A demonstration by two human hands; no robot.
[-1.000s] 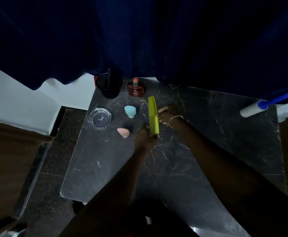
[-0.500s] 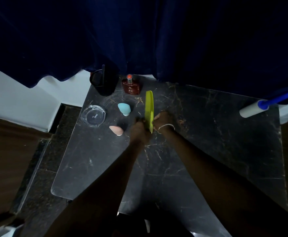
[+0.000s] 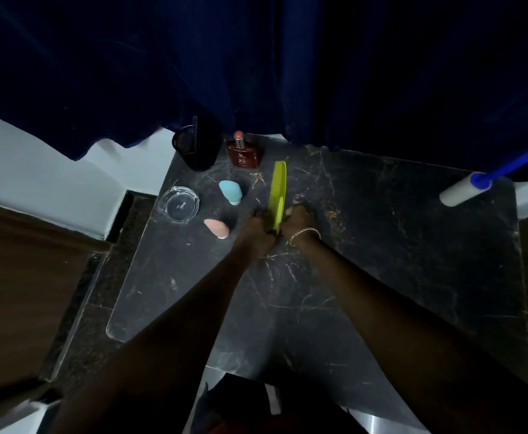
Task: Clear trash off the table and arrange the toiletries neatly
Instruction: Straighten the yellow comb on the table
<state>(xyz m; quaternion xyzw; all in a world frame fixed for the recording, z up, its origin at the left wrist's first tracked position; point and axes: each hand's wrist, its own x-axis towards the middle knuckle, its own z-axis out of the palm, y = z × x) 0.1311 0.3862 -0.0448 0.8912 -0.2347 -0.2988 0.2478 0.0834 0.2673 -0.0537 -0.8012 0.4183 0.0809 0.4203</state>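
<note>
the near and middle of the dark marble table [image 3: 381, 277] lie open, as does the wide stretch right of the yellow-green comb [image 3: 277, 192] up to the lint roller [image 3: 466, 189] at the far right corner. the far left corner is crowded: black cup [image 3: 198, 148], red perfume bottle [image 3: 243, 151], blue sponge [image 3: 231, 191], pink sponge [image 3: 217, 228] and glass ashtray [image 3: 179, 204] stand near one another with narrow gaps between. the navy curtain [image 3: 256, 57] overhangs the far edge, above the cup and bottle. both forearms cross the middle.
</note>
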